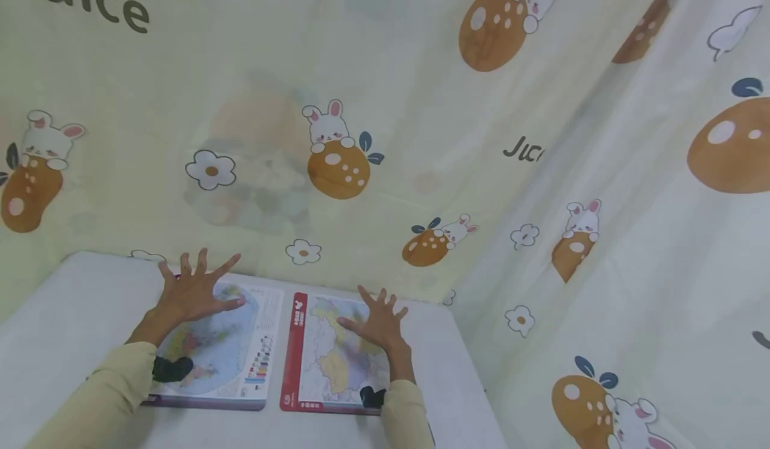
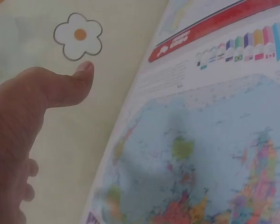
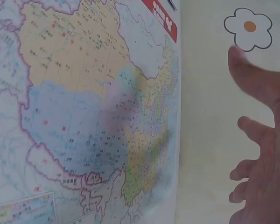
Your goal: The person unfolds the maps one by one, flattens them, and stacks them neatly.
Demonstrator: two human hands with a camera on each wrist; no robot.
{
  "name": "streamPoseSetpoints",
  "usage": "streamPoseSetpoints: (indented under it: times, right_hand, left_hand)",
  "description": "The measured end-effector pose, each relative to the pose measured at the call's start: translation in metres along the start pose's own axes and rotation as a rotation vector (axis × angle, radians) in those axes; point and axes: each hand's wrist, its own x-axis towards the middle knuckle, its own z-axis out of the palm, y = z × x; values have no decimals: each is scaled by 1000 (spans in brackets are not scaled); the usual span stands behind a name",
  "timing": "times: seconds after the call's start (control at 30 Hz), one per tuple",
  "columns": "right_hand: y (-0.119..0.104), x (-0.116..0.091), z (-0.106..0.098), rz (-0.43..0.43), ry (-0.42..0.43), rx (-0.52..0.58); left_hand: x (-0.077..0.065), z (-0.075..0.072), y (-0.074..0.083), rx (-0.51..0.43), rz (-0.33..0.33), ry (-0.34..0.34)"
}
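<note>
Two flat map boards lie side by side on a white table. My left hand (image 1: 191, 295), fingers spread wide, is over the world map (image 1: 224, 352), which has a row of coloured flags along its right side. Over the red-edged map (image 1: 293, 355) my right hand (image 1: 380, 321) is also spread, thumb pointing left. Neither hand holds anything. In the left wrist view the left thumb (image 2: 67, 88) stands out beside the world map. The right wrist view shows the right hand (image 3: 261, 154) off the edge of the regional map (image 3: 79, 116), its fingers apart.
The white table (image 1: 448, 369) ends at a cream curtain (image 1: 252, 55) printed with rabbits, oranges and flowers. More of this cloth hangs along the right side. A narrow strip of table separates the two maps. Dark wrist pieces (image 1: 173, 369) sit near the cuffs.
</note>
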Motion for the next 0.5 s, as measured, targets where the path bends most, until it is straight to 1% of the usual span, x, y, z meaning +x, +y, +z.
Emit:
streamPoseSetpoints:
  times: [0.1, 0.2, 0.27, 0.33, 0.43, 0.5]
  right_hand:
    - [6, -6, -2, 28, 36, 55]
    - [13, -12, -5, 57, 94, 86]
    - [18, -15, -6, 77, 138, 57]
    - [23, -18, -7, 100, 183, 3]
    - [31, -24, -10, 136, 253, -54]
    - [35, -28, -11, 166, 287, -63]
  left_hand:
    - [0, 8, 7, -17, 3, -3]
    - [0, 17, 17, -49, 6, -1]
    - [1, 23, 24, -82, 1, 7]
    - [1, 30, 31, -119, -12, 26]
    - [1, 42, 43, -193, -47, 77]
    - [0, 50, 52, -241, -79, 101]
